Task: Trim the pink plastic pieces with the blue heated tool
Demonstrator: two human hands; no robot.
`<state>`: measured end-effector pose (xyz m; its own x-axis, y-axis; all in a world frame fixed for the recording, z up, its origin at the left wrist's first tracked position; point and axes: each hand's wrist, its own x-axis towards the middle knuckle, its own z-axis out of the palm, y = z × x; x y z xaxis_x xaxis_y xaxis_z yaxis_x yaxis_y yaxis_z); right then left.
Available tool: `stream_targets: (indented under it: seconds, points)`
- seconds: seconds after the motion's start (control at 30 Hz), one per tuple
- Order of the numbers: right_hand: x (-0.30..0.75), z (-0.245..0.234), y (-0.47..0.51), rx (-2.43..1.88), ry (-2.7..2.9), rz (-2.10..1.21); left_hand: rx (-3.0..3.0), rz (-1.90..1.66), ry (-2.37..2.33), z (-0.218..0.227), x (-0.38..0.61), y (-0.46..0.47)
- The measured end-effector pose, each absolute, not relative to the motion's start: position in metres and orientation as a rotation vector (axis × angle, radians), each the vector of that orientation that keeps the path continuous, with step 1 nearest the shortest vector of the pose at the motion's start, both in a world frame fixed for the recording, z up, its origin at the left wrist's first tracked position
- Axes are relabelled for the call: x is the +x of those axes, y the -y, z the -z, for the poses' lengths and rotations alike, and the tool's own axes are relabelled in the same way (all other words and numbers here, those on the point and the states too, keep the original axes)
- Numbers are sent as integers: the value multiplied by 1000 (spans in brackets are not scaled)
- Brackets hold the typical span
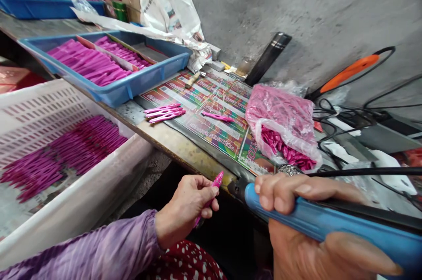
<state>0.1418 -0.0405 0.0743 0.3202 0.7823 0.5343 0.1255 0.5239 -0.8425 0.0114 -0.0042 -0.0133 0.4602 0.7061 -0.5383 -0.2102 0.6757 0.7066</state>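
Observation:
My left hand (187, 205) is closed around a slim pink pen-like piece (216, 182), whose tip pokes up past my thumb near the table's front edge. My right hand (306, 223) grips the blue handle of a corded tool (329, 223), its dark tip pointing left toward the pink piece and a little apart from it. Three pink pieces (165, 113) lie together on the printed mat (214, 117), and a single pink piece (217, 117) lies further right. A clear bag of small pink parts (283, 126) sits just beyond my right hand.
A white perforated crate (75, 209) with many magenta sticks stands low at the left. A blue tray (132, 84) of magenta sticks rests on the table's left part. Black cables (346, 117), a black cylinder (268, 58) and an orange-handled tool (349, 70) lie by the grey wall.

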Motion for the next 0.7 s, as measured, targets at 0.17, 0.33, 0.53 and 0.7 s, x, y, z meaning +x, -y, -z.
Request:
stream_targets:
  seconds: [0.17,0.33,0.53,0.7]
  points:
    - [140,-76,38,-951,1175,-519,601,-610,-941,12,14,5]
    - [140,-76,38,-948,1188,-547,578,-607,-943,10,14,4]
    - [148,-70,40,-909,1179,-629,568,-614,-935,9,14,5]
    - [150,-68,40,-879,1155,-660,559,-607,-942,11,15,5]
